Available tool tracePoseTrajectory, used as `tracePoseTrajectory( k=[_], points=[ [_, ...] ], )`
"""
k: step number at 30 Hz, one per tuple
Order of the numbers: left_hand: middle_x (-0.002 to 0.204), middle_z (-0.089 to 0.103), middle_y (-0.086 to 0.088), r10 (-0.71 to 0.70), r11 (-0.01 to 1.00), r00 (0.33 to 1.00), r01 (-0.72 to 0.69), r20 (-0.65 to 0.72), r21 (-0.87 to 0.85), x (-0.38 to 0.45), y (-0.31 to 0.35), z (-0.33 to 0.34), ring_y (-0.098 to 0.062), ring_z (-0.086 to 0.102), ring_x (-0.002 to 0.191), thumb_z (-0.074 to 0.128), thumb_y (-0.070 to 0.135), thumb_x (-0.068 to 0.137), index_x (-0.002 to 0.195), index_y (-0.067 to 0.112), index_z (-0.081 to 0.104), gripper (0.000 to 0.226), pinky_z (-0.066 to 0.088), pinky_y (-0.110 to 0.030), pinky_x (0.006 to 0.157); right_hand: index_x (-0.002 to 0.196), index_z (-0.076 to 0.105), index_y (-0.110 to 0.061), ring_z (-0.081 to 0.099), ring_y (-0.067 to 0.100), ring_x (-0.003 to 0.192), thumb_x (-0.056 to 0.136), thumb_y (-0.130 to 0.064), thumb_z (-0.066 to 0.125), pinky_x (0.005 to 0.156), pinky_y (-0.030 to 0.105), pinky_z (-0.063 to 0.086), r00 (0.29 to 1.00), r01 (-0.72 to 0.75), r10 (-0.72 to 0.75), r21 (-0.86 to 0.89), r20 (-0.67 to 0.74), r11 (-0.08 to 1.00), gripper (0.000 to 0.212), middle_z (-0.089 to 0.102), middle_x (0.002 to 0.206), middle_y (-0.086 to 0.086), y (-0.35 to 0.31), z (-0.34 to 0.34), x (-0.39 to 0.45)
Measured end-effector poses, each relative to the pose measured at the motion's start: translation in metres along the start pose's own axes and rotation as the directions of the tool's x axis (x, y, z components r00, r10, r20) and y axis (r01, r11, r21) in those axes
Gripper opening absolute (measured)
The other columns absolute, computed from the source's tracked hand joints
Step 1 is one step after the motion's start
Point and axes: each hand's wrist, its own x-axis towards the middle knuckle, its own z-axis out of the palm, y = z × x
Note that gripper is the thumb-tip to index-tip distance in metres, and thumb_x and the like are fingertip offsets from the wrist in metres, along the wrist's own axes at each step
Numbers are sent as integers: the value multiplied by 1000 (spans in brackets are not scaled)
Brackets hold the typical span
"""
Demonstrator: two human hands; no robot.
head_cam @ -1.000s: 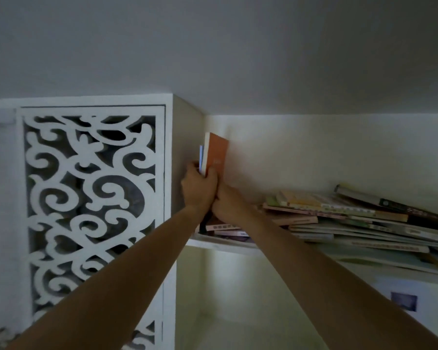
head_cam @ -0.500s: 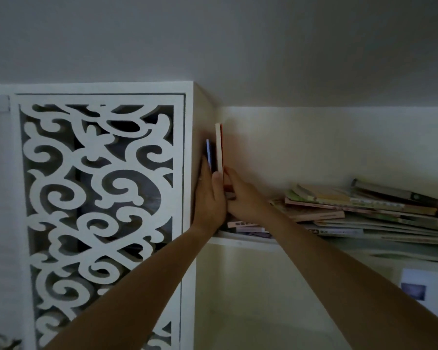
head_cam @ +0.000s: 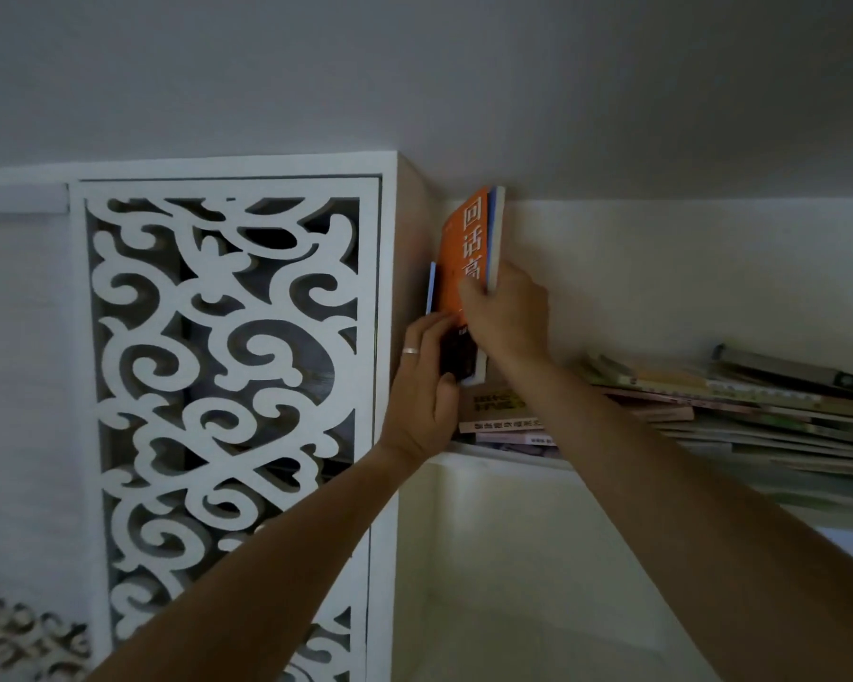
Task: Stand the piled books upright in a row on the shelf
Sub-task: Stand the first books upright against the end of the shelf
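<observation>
A dim white room under a grey ceiling, with a white fretwork panel (head_cam: 222,386) at nine o'clock beside a white shelf (head_cam: 508,457). Both hands meet at centre: the right hand (head_cam: 506,317) grips an upright orange book (head_cam: 469,258), and the left hand (head_cam: 427,386) curls round its lower edge. The piled books (head_cam: 710,401) lie flat at three o'clock.

Home interior: white built-in shelf (head_cam: 508,457) under ceiling, ornate scrollwork cabinet panel (head_cam: 227,386) alongside, paperback books (head_cam: 710,401) piled flat, dim light.
</observation>
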Motion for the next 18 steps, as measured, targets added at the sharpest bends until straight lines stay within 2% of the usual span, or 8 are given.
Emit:
tracePoseTrajectory(
  k=[3, 5, 9, 11, 12, 14, 16, 18],
  points=[
    [159, 30, -18, 72, 995, 993, -78, 92, 70, -4, 2, -4, -23, 36, 149, 46, 12, 82, 154, -3, 34, 74, 40, -29, 119, 117, 69, -9, 67, 17, 80, 99, -44, 55, 52, 19, 39, 979, -205, 205, -6, -9, 979, 41, 74, 108, 7, -9, -14, 22],
    [163, 23, -17, 126, 977, 983, -147, 136, 156, -7, 0, -6, -25, 30, 153, 55, 7, 82, 157, -2, 30, 79, 44, -37, 118, 114, 69, -9, 66, 18, 75, 99, -44, 53, 52, 22, 40, 945, -323, 323, 8, 52, 946, 42, 73, 107, 8, -10, -26, 30],
    [163, 30, -12, 80, 970, 996, -87, 40, 226, -11, -4, -1, -17, 33, 151, 58, 6, 102, 156, 10, 34, 59, 54, -48, 108, 120, 67, -12, 72, 22, 81, 99, -49, 52, 72, 33, 60, 864, -487, 453, 135, 219, 863, 45, 74, 107, 9, -10, -34, 25],
    [151, 47, -9, 53, 977, 998, -47, -20, 207, -9, 6, 2, -20, 53, 136, 57, 11, 106, 152, 17, 36, 52, 58, -47, 100, 108, 69, -15, 74, 25, 83, 100, -60, 44, 80, 40, 62, 860, -503, 427, 329, 278, 799, 52, 76, 100, 10, -5, -36, 16],
    [138, 57, -8, 41, 975, 996, -22, -79, 223, -5, 13, 3, -19, 63, 121, 56, 11, 106, 148, 20, 38, 46, 61, -45, 92, 104, 70, -17, 74, 25, 82, 103, -63, 35, 79, 41, 62, 859, -507, 394, 443, 326, 739, 58, 77, 94, 10, -1, -37, 11],
    [113, 66, -5, 15, 955, 977, 48, -211, 291, 4, 30, 6, -18, 69, 90, 51, 13, 108, 135, 20, 43, 29, 63, -43, 75, 109, 73, -19, 76, 27, 90, 107, -55, 26, 80, 39, 60, 857, -502, 313, 526, 410, 687, 60, 80, 94, 6, 11, -38, -1],
    [107, 66, -7, -34, 925, 965, 129, -260, 357, 19, 45, 9, -21, 70, 82, 45, 16, 109, 127, 15, 45, 19, 63, -43, 71, 114, 73, -32, 74, 22, 102, 106, -43, 38, 89, 38, 59, 860, -410, 206, 392, 467, 824, 38, 79, 102, -6, 24, -32, -11],
    [112, 67, -14, -127, 897, 944, 241, -305, 372, 35, 60, 10, -30, 72, 89, 44, 16, 108, 132, 9, 44, 26, 63, -47, 77, 116, 65, -53, 69, 6, 106, 104, -34, 52, 97, 33, 56, 843, -217, 61, 234, 535, 948, 26, 73, 113, -18, 31, -30, -20]
  ],
)
